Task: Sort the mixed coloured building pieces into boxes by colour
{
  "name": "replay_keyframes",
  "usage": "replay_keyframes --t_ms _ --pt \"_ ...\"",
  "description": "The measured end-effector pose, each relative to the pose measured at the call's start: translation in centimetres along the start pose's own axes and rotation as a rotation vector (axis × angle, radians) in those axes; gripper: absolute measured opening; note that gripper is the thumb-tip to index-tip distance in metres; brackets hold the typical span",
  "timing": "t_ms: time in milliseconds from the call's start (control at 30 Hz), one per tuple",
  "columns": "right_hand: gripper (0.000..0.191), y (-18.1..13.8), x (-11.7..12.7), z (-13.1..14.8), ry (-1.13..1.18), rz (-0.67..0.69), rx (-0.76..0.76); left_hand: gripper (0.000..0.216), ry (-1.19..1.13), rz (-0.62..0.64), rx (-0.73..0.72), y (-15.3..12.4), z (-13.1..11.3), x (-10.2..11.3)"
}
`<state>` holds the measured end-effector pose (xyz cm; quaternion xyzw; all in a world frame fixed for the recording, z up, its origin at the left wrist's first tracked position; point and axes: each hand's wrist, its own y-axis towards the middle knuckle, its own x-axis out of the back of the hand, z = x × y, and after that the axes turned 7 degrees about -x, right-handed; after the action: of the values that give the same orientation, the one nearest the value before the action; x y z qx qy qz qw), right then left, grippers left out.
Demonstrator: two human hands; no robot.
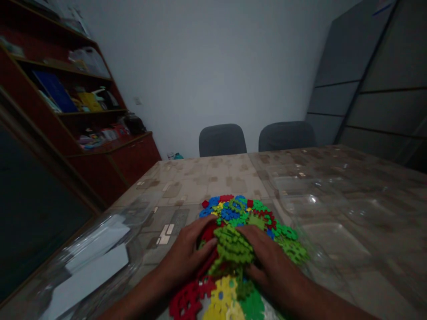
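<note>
Plastic interlocking toy pieces with notched edges lie heaped on the table in front of me. My right hand (270,253) is closed around a stack of light green notched pieces (233,246). My left hand (191,246) curls over red pieces (207,233), its thumb reaching toward the green stack. Beyond the hands spread blue pieces (229,214), more green pieces (293,249) and a few dark red ones (267,216). Nearer to me are yellow pieces (223,298), red square pieces (185,302) and a green piece (251,304). The palms hide part of the heap.
Clear plastic trays (333,240) stand at the right of the patterned table (213,175). At the left, another clear tray (136,249) holds white cards (90,275). Two grey chairs (222,140) stand at the far edge, and a wooden shelf unit (110,153) is on the left.
</note>
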<state>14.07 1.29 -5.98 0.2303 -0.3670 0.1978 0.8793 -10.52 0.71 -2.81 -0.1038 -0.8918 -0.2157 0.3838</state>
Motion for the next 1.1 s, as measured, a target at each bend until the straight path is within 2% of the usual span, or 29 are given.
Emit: replay_keyframes --t_ms 100,200,300,433,500,567,667,700,767,867,967,1100 --pt "0.071 0.9 0.5 0.2 0.094 -0.079 -0.107 0.036 -0.215 -0.131 0.188 0.4 -0.1 0.2" --pt "0.068 1.4 2.4 0.9 0.142 -0.036 -0.190 0.036 -0.414 -0.132 0.244 0.5 -0.2 0.5" --pt "0.056 1.7 4.9 1.0 0.107 -0.045 -0.107 0.027 -0.389 -0.129 0.171 0.7 -0.1 0.8" --pt "0.051 0.8 7.7 -0.1 -0.003 -0.039 0.020 0.017 -0.145 -0.114 0.037 0.8 0.2 1.5" --pt "0.047 -0.3 8.6 -0.2 -0.056 0.041 -0.007 0.021 -0.044 -0.058 -0.025 0.5 0.1 1.9" --pt "0.045 -1.6 8.7 0.2 -0.110 0.164 -0.073 0.034 0.032 0.069 -0.085 0.1 -0.5 2.3" --pt "0.068 -2.7 7.3 1.8 -0.185 0.334 -0.134 0.079 0.105 0.334 -0.154 -0.8 -1.5 2.4" --pt "0.077 -2.6 6.7 2.3 -0.195 0.360 -0.119 0.091 0.119 0.389 -0.180 -1.1 -1.7 2.3" --pt "0.083 -2.0 5.6 3.2 -0.176 0.350 -0.047 0.098 0.144 0.427 -0.221 -1.4 -1.8 1.9" --pt "0.070 -0.6 5.4 3.7 -0.114 0.211 0.089 0.085 0.169 0.363 -0.213 -1.5 -1.2 1.3" --pt "0.046 -0.4 6.8 3.1 -0.094 0.055 0.162 0.066 0.184 0.304 -0.166 -1.3 -0.6 1.1" --pt "0.022 -4.3 7.6 0.3 -0.118 0.101 0.231 0.048 0.224 0.273 -0.170 -1.3 -0.8 1.5"
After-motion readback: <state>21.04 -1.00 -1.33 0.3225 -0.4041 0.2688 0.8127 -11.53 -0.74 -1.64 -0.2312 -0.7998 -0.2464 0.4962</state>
